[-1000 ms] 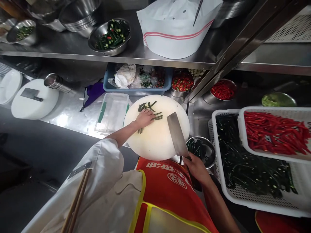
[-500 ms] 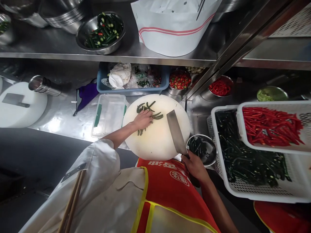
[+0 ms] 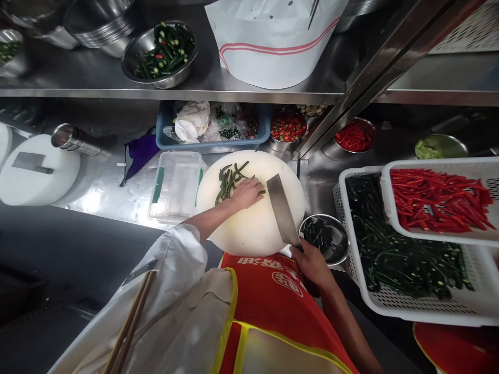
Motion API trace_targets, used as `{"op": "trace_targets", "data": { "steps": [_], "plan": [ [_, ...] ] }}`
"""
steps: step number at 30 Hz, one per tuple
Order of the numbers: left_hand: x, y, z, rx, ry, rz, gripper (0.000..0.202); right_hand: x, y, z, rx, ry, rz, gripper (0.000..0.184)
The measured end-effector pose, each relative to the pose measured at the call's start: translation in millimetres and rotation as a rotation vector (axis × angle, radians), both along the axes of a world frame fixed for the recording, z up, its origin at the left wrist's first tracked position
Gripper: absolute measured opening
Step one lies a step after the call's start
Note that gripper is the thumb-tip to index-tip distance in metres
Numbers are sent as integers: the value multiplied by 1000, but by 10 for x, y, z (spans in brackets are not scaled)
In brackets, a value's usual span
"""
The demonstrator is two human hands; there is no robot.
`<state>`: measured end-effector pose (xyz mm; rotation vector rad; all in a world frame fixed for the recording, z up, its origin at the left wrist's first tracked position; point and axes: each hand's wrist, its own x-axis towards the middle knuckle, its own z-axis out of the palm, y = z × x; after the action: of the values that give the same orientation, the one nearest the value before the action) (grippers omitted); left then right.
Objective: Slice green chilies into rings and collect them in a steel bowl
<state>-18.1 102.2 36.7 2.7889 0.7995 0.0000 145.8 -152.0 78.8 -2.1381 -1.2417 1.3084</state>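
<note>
My right hand (image 3: 313, 264) is wrapped round the handle of a cleaver (image 3: 283, 210), whose broad blade lies over the right side of a round white cutting board (image 3: 249, 228). On the board's far left part is a loose pile of long green chili peppers (image 3: 225, 183). My left hand (image 3: 248, 194) is at the right edge of this pile, fingers bent over a few of the peppers, whose ends stick out by the fingertips. The palm and the undersides of those fingers are hidden.
A clear plastic container (image 3: 176, 184) stands left of the board, and a metal bowl (image 3: 324, 239) with dark green pieces is at its right. Beyond are white baskets of green chilies (image 3: 409, 265) and red chilies (image 3: 436, 200). A blue tub (image 3: 213, 146) sits behind, under a steel shelf (image 3: 97, 93).
My left hand has moved right across the board, onto the peppers that lay beside its fingertips. More of the pile on the left now shows. The cleaver and right hand have hardly moved.
</note>
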Motion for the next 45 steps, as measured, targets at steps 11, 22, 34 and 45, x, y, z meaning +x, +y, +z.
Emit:
{"op": "trace_targets", "data": {
  "steps": [11, 22, 34, 45],
  "plan": [
    [-84, -273, -45, -177, -61, -173, 21, -2, -31, -45, 62, -22, 98, 44],
    [-46, 103, 89, -175, -69, 351, 35, 14, -24, -85, 68, -84, 126, 42],
    [-424, -87, -85, -339, -167, 228, 16, -1, -25, -97, 49, -114, 148, 43],
    [-808, -73, 103, -215, 40, -158, 26, -81, 18, 54, -22, -225, 313, 47]
  ]
}}
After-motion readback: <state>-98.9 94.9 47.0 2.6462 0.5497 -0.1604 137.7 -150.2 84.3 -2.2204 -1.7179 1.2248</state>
